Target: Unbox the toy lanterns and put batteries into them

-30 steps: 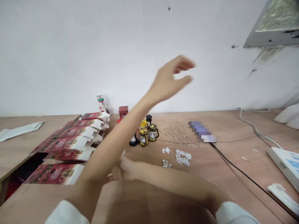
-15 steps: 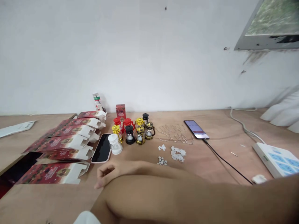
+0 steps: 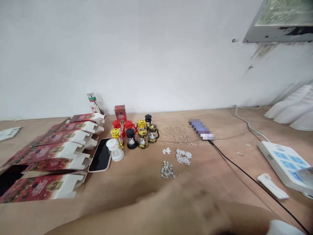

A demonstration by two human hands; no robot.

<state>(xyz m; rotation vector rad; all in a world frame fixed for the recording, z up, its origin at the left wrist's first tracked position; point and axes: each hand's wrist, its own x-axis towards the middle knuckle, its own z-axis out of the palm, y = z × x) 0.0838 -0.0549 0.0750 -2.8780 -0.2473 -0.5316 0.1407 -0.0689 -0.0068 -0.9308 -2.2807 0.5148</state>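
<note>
Both hands are smeared by motion at the bottom centre. My left hand comes from the lower left, and my right hand overlaps it from the right. Their fingers cannot be made out, nor whether they hold anything. Just beyond them lies a pile of small silver button cells. Behind that are small white plastic bits, clear-white plastic parts and bent thin wires. Small lanterns stand to the left: white, black, gold, bronze and red.
Several red-printed open boxes lie at left beside a dark-screened phone. A small red box and a bottle stand near the wall. At right are a cabled phone, a white power strip and a crumpled white strip.
My right arm, stretched across to the left, has drawn back to the bottom centre. The silver pile shows more fully. The camera view has shifted slightly.
</note>
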